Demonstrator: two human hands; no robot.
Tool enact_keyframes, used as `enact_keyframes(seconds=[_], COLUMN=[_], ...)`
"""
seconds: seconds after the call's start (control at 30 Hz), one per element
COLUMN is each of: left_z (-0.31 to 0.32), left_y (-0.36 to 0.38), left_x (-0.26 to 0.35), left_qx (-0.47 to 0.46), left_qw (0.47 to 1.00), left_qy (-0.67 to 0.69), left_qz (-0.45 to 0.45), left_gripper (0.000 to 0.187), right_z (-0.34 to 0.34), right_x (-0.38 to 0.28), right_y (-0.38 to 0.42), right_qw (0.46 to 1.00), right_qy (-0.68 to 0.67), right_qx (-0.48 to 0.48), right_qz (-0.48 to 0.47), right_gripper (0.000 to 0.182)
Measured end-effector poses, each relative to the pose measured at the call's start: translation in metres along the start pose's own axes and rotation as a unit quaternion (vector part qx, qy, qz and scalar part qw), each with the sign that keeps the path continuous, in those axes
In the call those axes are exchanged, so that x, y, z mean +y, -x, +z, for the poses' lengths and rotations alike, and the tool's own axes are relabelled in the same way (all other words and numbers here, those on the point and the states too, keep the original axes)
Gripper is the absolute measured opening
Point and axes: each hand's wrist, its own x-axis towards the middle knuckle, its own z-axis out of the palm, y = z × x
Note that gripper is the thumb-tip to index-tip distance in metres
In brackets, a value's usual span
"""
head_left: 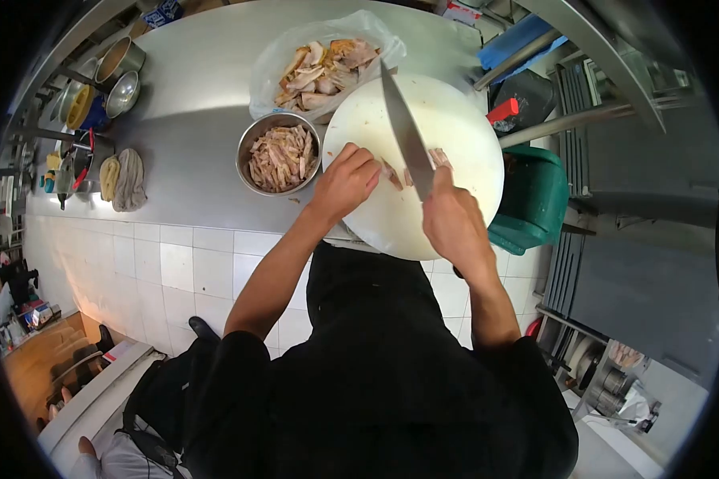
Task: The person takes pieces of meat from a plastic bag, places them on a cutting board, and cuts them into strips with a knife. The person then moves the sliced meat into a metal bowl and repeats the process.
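Steel bowl of strips and bagged meat beside cutting board.

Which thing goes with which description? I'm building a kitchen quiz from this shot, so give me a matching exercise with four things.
Things:
1. knife
2. metal bowl
3. plastic bag
4. cutting board

Descriptions:
A. holds uncut meat pieces
B. white and round
C. gripped in the right hand
D. filled with cut meat strips

Pairs: 1-C, 2-D, 3-A, 4-B
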Motion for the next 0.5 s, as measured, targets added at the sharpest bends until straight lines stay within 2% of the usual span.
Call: enact_keyframes(seconds=[0.07,0.1,0.2,0.37,0.47,0.5], left_z=[0.001,0.001,0.000,0.001,0.000,0.000], left_y=[0.002,0.001,0.001,0.001,0.001,0.001], left_x=[0.001,0.001,-0.001,0.001,0.001,0.000], left_qx=[-0.004,-0.005,-0.003,0.012,-0.001,-0.010], left_qw=[1.000,1.000,1.000,1.000,1.000,1.000], left_qy=[-0.002,-0.005,-0.005,-0.001,-0.001,0.003], left_qz=[-0.008,-0.014,-0.004,-0.002,-0.005,-0.009], left_gripper=[0.010,0.010,0.011,0.010,0.008,0.008], right_z=[0.037,0.037,0.014,-0.027,0.038,0.041], right_x=[0.010,0.012,0.018,-0.013,0.006,-0.002], right_y=[-0.012,-0.013,-0.016,0.004,-0.015,-0.019], right_qw=[0.999,0.999,1.000,1.000,0.999,0.999], right_qy=[0.013,0.004,-0.009,-0.012,0.037,0.011], right_qx=[-0.048,-0.032,-0.020,0.007,-0.024,-0.037], right_qz=[0.002,0.005,-0.016,0.003,-0.015,0.024], right_gripper=[0.016,0.017,0.022,0.019,0.018,0.018])
